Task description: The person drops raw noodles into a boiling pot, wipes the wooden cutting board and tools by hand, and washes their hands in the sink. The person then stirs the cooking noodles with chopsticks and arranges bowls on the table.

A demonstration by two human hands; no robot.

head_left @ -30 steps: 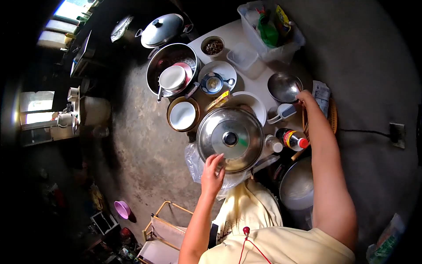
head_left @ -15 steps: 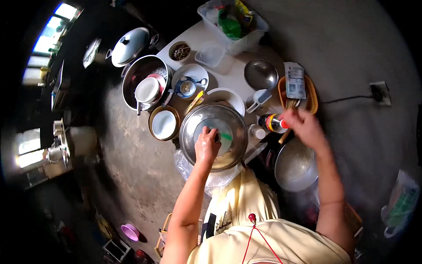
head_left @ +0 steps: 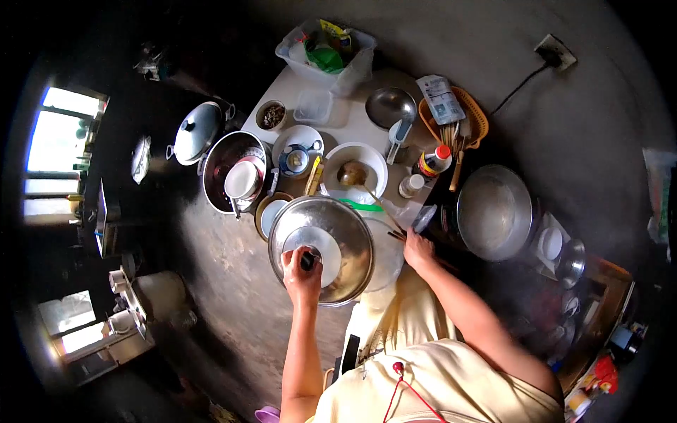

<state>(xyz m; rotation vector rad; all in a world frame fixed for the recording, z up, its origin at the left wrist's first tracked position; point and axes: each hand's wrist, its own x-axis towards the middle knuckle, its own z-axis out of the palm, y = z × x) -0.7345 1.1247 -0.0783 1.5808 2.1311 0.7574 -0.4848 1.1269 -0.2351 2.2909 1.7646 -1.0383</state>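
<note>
My left hand grips the black knob of a wide metal lid, held over the table's near edge at the left. My right hand is closed near the table's front edge, at the end of a thin handle that runs up towards a white bowl. A brownish ladle head lies in that bowl. Between lid and right hand sits a round translucent container, partly covered by the lid. A green strip lies just above it.
A red-capped sauce bottle and a small jar stand right of the bowl. A large wok is at the right. Left are a deep pot and a lidded pot. An orange basket stands at the back right.
My left hand has taken the lid's knob and moved the lid left and nearer, uncovering the container. My right hand has left the metal bowl, passed the bottle and come down to the thin handle.
</note>
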